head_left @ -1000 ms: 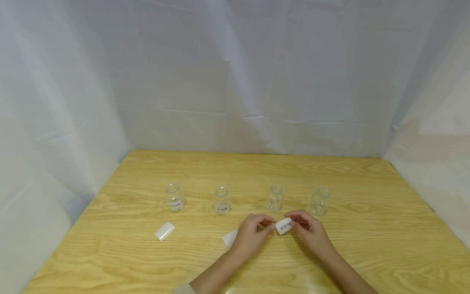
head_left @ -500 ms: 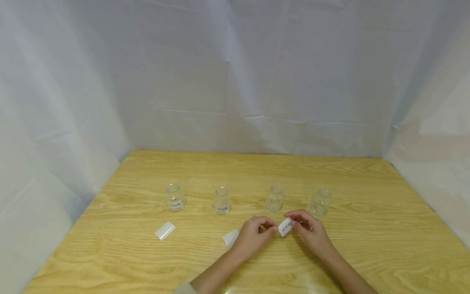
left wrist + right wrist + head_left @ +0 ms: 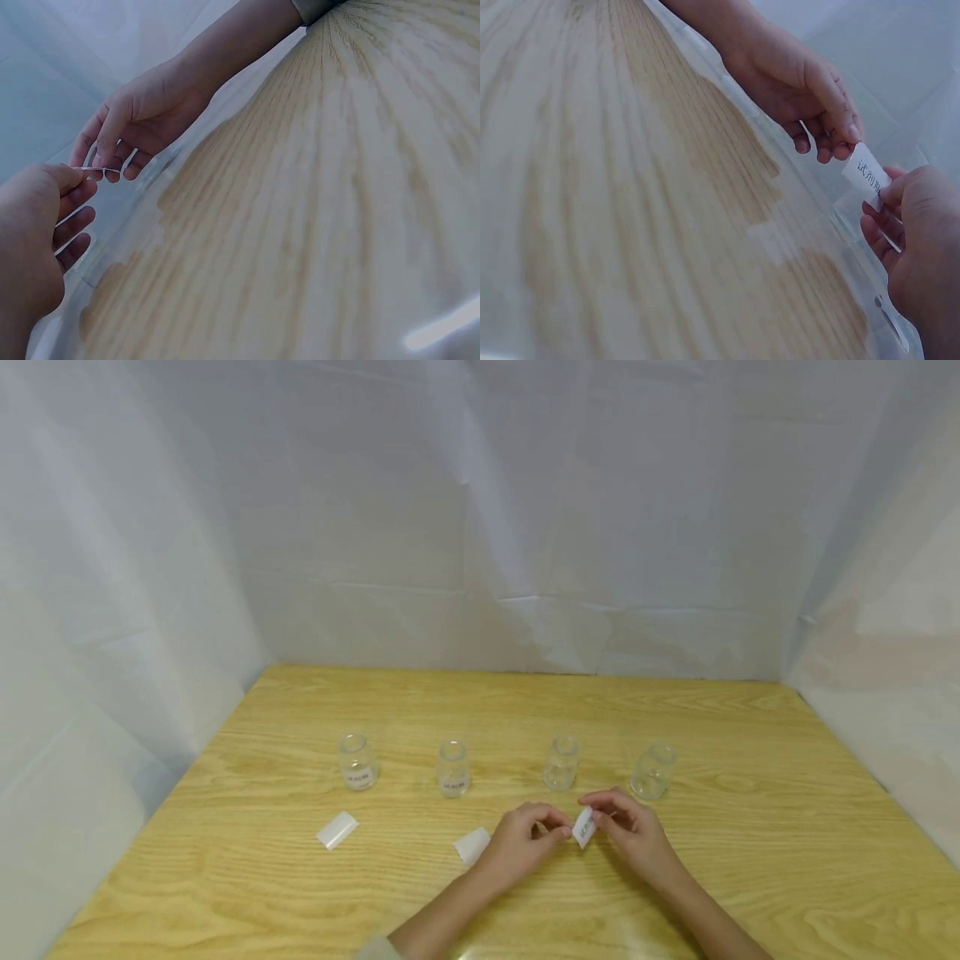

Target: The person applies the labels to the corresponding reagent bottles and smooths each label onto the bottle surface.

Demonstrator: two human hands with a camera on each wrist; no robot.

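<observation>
A small white label (image 3: 583, 827) with dark handwritten characters is held tilted above the table between both hands. My right hand (image 3: 636, 837) pinches its right edge between thumb and fingers. The left hand (image 3: 525, 842) pinches its opposite corner, thumb against forefinger. In the right wrist view the writing on the label (image 3: 868, 175) faces the camera; in the left wrist view it appears nearly edge-on. Behind the hands stand two unlabelled clear glass jars, one (image 3: 561, 763) ahead of the label and another (image 3: 653, 772) to its right.
Two more glass jars, left (image 3: 358, 762) and middle (image 3: 453, 769), bear written labels low on their fronts. White paper pieces lie on the wooden table (image 3: 247, 877): one at left (image 3: 337, 831), one beside the left wrist (image 3: 472, 845). White sheeting (image 3: 375, 510) encloses the table's back and sides.
The label has turned more steeply and shifted slightly right, with the left hand following it. The right hand stays almost in place. The jars and the paper pieces have not moved.
</observation>
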